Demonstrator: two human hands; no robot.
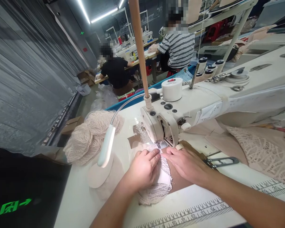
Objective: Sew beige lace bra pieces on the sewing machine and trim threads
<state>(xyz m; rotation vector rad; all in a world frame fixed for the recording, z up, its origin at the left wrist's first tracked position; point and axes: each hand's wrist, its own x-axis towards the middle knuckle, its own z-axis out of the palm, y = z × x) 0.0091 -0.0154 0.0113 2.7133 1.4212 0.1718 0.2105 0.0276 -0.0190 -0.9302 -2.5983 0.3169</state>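
A beige lace fabric piece [154, 193] with a white patch lies under the head of a white sewing machine [153, 125]. My left hand [143, 167] presses on it just in front of the presser foot, fingers curled together and closed on the lace. From the other side, my right hand [186, 163] grips the lace near its edge, its fingertips almost meeting those of my left hand. The needle area is partly hidden by the machine head and my fingers. Beside my right wrist lie black thread snips [224, 162].
A lit gooseneck lamp [106, 145] stands left of my hands. Lace pieces are piled at the left [85, 139], with round beige pieces [101, 174] nearer. More lace fabric [258, 152] lies right. A printed ruler [194, 213] runs along the front. Two people sit beyond.
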